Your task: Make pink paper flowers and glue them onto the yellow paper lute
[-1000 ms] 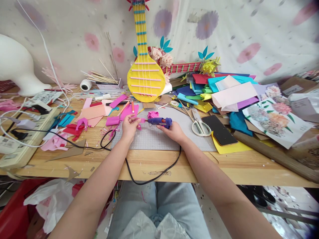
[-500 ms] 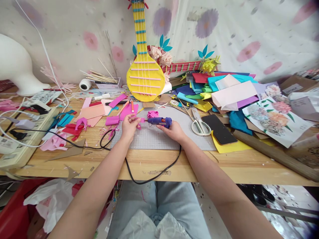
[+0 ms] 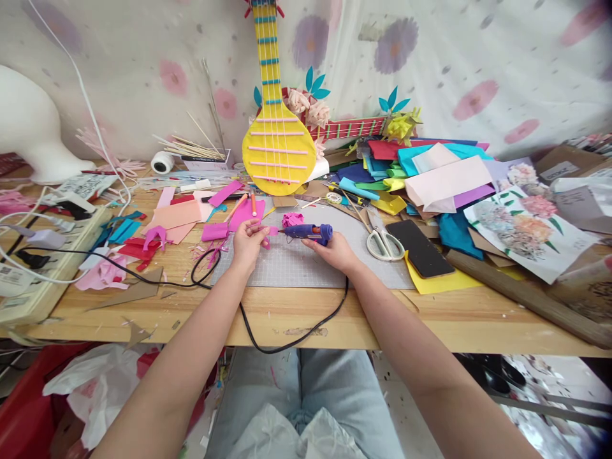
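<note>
My right hand (image 3: 333, 253) is closed round a blue hot glue gun (image 3: 308, 233), its nozzle pointing left. Between the fingers of my left hand (image 3: 248, 244) is a small magenta paper piece (image 3: 273, 230), held near the nozzle tip; whether the two touch, I cannot tell. A crumpled pink paper flower (image 3: 292, 219) lies just behind the gun on the grey cutting mat (image 3: 282, 274). The gun's black cord (image 3: 268, 350) loops over the table's front edge and runs left.
White-handled scissors (image 3: 385, 245) and a black phone (image 3: 421, 248) lie to the right. Coloured paper (image 3: 444, 178) is piled behind them. A yellow paper-covered model lute (image 3: 278, 153) stands at the back. Pink paper scraps (image 3: 215, 231) and a power strip (image 3: 52, 274) are on the left.
The glue gun and my right hand have shifted very slightly to the right. My left hand keeps its hold on the magenta paper piece.
</note>
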Demonstrator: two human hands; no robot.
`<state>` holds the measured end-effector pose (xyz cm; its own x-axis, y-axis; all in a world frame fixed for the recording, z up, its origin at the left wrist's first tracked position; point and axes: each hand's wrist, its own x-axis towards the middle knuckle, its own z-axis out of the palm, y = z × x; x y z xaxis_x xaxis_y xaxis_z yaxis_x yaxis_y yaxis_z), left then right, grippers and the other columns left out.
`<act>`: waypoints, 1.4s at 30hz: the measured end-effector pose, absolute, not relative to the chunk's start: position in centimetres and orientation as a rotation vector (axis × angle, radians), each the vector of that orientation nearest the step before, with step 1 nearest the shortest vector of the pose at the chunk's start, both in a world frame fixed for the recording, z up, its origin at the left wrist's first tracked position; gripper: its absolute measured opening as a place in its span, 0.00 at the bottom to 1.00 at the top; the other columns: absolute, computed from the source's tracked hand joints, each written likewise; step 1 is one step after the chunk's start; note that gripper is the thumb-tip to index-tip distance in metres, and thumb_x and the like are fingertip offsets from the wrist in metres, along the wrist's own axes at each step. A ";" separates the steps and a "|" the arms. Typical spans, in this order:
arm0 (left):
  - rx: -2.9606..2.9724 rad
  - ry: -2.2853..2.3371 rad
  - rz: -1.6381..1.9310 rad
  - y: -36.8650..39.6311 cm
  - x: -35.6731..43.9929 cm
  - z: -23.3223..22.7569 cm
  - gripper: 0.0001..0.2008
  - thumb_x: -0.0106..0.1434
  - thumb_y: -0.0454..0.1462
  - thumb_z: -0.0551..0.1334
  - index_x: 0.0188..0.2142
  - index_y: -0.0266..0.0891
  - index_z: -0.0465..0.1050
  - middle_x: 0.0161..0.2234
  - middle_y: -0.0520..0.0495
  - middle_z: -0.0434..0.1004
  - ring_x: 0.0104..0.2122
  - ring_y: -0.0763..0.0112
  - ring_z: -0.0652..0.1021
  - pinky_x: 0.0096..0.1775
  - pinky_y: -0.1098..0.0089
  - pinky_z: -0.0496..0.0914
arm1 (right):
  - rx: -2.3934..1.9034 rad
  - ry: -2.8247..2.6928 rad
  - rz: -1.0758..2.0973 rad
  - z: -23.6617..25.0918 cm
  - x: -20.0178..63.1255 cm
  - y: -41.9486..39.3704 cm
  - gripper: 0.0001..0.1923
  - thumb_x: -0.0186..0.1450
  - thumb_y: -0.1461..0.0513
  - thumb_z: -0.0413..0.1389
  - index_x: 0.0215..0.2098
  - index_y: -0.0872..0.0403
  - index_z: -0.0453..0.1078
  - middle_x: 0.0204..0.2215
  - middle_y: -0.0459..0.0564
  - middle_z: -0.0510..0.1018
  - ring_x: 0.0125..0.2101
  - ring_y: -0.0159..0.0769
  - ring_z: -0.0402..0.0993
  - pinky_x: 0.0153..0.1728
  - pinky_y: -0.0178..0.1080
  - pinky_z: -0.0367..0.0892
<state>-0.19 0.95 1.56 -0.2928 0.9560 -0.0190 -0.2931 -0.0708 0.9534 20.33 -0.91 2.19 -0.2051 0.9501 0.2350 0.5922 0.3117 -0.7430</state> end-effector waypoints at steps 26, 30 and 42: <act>0.897 1.173 1.520 1.2 -0.2 1.0 0.18 0.42 0.32 0.68 0.34 0.36 0.66 0.25 0.53 0.73 0.16 0.80 0.69 0.18 0.76 0.65 | -1.233 -1.622 0.954 2.3 19.4 -0.9 0.21 0.51 0.44 0.59 0.25 0.54 0.70 0.20 0.46 0.72 0.21 0.31 0.66 0.25 0.35 0.62; 0.879 1.165 1.521 1.4 -0.3 0.9 0.16 0.41 0.32 0.68 0.32 0.35 0.68 0.25 0.52 0.74 0.18 0.80 0.70 0.19 0.77 0.65 | -1.104 -1.350 1.175 2.7 19.9 -0.8 0.24 0.51 0.42 0.58 0.18 0.54 0.64 0.16 0.44 0.67 0.16 0.25 0.59 0.17 0.32 0.55; 0.908 1.178 1.722 1.6 -0.8 2.5 0.11 0.43 0.31 0.66 0.25 0.37 0.65 0.26 0.52 0.72 0.23 0.79 0.71 0.20 0.79 0.64 | -0.916 -0.858 1.330 2.9 22.4 0.7 0.24 0.49 0.42 0.60 0.21 0.54 0.62 0.16 0.41 0.67 0.14 0.23 0.58 0.14 0.30 0.54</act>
